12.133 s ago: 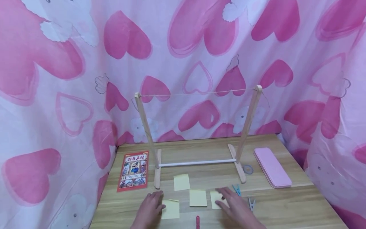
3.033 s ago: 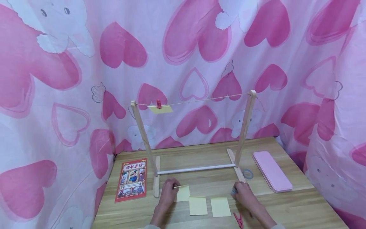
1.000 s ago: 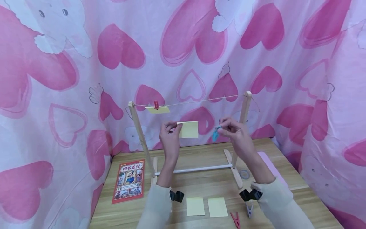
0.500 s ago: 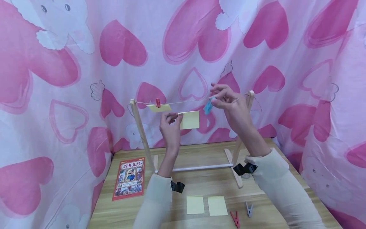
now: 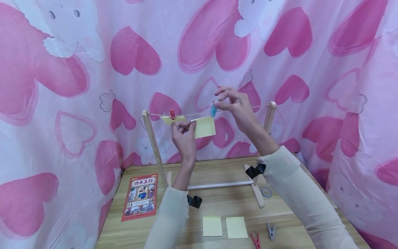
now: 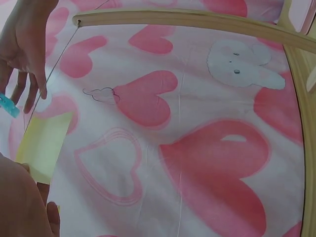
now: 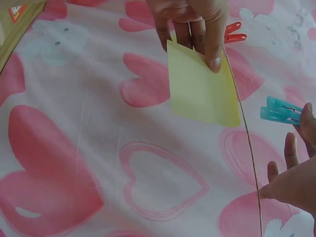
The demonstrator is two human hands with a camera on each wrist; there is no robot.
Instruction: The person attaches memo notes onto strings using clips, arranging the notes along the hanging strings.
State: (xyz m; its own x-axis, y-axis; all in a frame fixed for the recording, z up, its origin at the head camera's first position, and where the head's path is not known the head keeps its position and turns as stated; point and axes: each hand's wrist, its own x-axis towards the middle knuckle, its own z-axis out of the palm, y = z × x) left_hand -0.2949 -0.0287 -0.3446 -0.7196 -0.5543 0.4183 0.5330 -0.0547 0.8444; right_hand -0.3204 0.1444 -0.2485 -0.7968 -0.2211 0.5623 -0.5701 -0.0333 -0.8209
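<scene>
My left hand pinches a yellow sticky note by its left edge, with the note's top edge close by the string. Thumb and fingers of my right hand pinch a blue clothespin just above the note's upper right corner. In the right wrist view the clothespin is apart from both string and note. Left of my hands, a red clothespin holds another yellow note on the string; my left fingers partly overlap that note in the head view.
The string runs between two wooden posts joined low by a white rod. On the table lie two yellow notes, a red clothespin, a grey clothespin, a red booklet and a tape roll.
A first note now hangs from the string under a red clothespin. Both hands have risen from the table with a second note and the blue clothespin; the right hand has just moved left.
</scene>
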